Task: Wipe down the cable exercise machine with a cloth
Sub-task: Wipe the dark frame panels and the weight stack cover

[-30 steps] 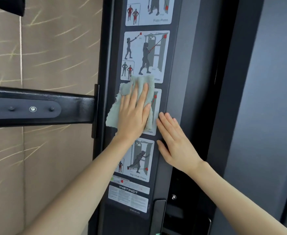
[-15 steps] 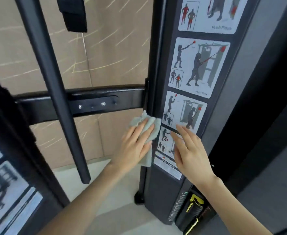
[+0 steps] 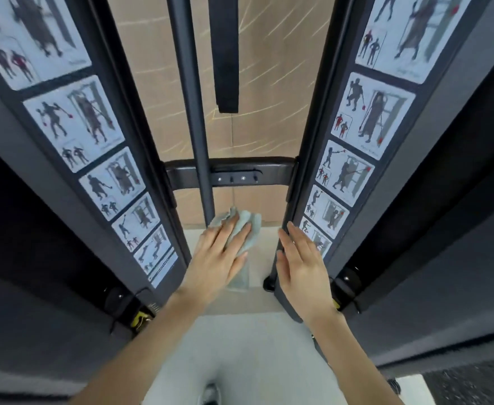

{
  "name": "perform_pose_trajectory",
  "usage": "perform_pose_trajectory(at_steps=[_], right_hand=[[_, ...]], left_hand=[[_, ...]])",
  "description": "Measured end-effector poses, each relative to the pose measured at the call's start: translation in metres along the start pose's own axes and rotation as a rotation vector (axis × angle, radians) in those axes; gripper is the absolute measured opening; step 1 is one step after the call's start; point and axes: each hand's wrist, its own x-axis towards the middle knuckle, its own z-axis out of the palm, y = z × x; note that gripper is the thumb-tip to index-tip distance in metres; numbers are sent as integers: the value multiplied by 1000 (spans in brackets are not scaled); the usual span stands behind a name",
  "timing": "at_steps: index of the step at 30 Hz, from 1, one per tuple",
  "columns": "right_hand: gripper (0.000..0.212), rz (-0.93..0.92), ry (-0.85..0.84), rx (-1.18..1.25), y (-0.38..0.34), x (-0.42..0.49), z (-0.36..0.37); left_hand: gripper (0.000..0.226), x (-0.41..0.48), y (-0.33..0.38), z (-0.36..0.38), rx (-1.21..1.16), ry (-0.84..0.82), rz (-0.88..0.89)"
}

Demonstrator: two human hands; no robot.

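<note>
The black cable machine fills the view, with a left column (image 3: 12,159) and a right column (image 3: 444,118) that each carry white exercise stickers. A pale green cloth (image 3: 248,229) lies under the straight fingers of my left hand (image 3: 219,255). That hand sits in the gap between the columns, at the lower end of a black vertical bar (image 3: 190,97). I cannot tell whether the cloth touches the bar. My right hand (image 3: 298,258) rests flat, fingers straight, on the inner edge of the right column beside the lowest stickers.
A black crossbar (image 3: 272,171) with small bolts joins the columns above my hands. A flat black strap (image 3: 225,54) hangs at top centre before a tan wall. Pale floor (image 3: 239,346) lies below, and yellow-marked fittings (image 3: 140,318) sit at the column feet.
The view has swung left and down, so both columns now show. My left hand has carried the cloth off the right column into the gap, and my right hand has slid down its edge.
</note>
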Motion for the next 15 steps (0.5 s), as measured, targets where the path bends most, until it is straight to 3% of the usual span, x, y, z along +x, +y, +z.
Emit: perform_pose_trajectory(at_steps=[9,15], right_hand=[[38,-170,-23,184,-33,-20,-54],[39,-356,-141,382,-98,-29,-42]], left_hand=[[45,-56,48,-69,-72,82,-235],[43,-131,40,-137,119,145,-406]])
